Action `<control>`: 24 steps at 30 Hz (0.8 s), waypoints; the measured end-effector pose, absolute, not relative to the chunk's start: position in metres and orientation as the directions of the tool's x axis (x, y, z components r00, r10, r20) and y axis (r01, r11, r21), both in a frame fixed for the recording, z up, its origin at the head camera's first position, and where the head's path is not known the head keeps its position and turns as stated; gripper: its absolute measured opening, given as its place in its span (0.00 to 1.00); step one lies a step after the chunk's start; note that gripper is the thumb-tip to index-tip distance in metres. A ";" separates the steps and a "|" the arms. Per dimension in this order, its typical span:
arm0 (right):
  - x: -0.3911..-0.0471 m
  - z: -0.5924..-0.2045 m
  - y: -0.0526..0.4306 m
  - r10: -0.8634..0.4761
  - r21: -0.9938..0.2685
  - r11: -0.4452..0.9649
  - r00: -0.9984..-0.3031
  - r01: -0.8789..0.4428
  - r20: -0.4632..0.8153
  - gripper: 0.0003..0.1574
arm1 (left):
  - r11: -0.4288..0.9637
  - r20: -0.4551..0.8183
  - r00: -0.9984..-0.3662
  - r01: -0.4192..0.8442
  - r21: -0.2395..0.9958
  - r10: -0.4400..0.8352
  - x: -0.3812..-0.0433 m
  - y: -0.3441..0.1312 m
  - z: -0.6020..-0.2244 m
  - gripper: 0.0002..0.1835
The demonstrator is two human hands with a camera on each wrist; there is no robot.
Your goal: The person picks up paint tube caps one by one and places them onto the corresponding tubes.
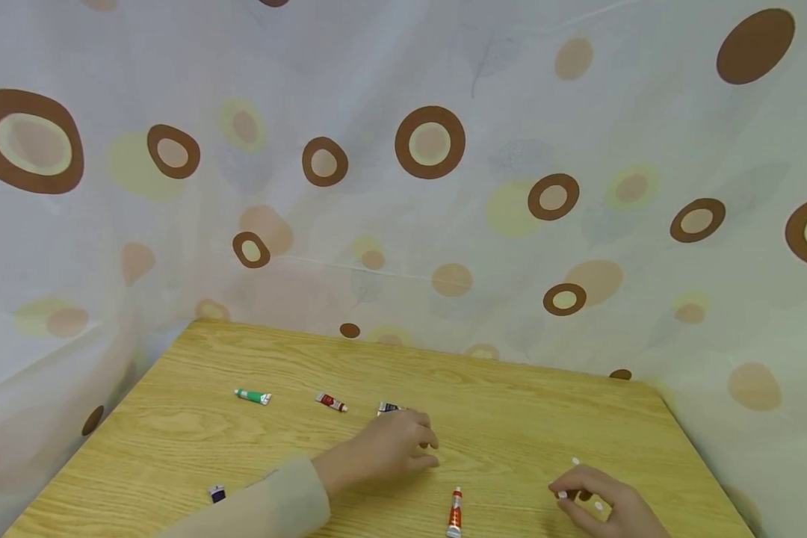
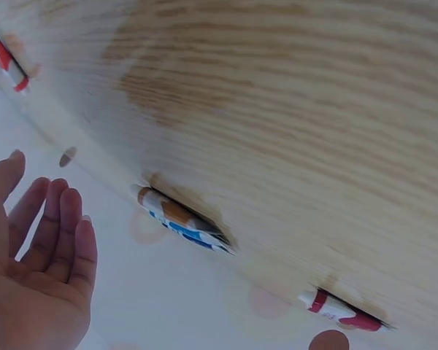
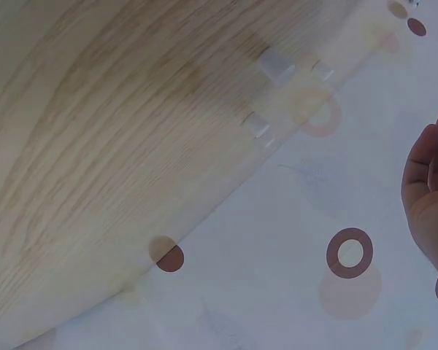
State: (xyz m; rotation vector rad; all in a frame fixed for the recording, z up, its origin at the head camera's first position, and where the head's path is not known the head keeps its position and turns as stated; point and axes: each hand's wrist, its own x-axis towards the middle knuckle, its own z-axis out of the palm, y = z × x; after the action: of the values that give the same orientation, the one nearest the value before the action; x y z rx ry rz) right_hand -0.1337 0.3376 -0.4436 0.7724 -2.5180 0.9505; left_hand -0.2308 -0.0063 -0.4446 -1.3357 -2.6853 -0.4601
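My left hand (image 1: 393, 448) reaches across the wooden table in the head view, fingers loosely bent and holding nothing. Just behind it a dark blue paint tube (image 1: 390, 408) is partly hidden. In the left wrist view the same hand (image 2: 47, 270) shows its palm, apart from a tube with a brown and blue label (image 2: 179, 217) and a crimson tube (image 2: 342, 312). My right hand (image 1: 612, 502) hovers low at the right, thumb and forefinger parted around a small white piece (image 1: 563, 495). Other small white pieces (image 1: 574, 461) lie close by. The right wrist view catches only part of that hand (image 3: 431, 189).
A green tube (image 1: 252, 396) and a dark red tube (image 1: 332, 402) lie toward the back left. Beside the left sleeve is a dark purple tube (image 1: 217, 493). An orange-red tube (image 1: 455, 512) lies between the hands. Patterned sheeting (image 1: 376, 209) surrounds the table's back and sides.
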 end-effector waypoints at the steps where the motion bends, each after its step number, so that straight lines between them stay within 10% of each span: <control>1: -0.133 -0.443 0.337 -0.360 -0.501 0.635 -0.799 -0.588 0.482 0.20 | 0.568 0.225 -0.608 0.793 0.220 0.762 -0.230 -0.005 -0.445 0.11; 15: -0.126 -0.435 0.320 -0.033 -0.646 0.734 -0.961 -0.209 0.273 0.11 | 0.559 0.198 -0.594 0.803 0.209 0.780 -0.218 0.012 -0.452 0.16; 24: -0.123 -0.431 0.314 -0.021 -0.685 0.685 -0.946 -0.250 0.325 0.10 | 0.607 0.167 -0.634 0.773 0.184 0.755 -0.209 0.026 -0.453 0.21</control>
State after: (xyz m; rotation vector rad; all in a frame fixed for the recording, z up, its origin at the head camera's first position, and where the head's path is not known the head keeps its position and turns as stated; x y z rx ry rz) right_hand -0.1234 0.3141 -0.4307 0.2154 -2.6070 1.1221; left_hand -0.2089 0.0258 -0.4525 -1.3097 -2.7507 -0.3679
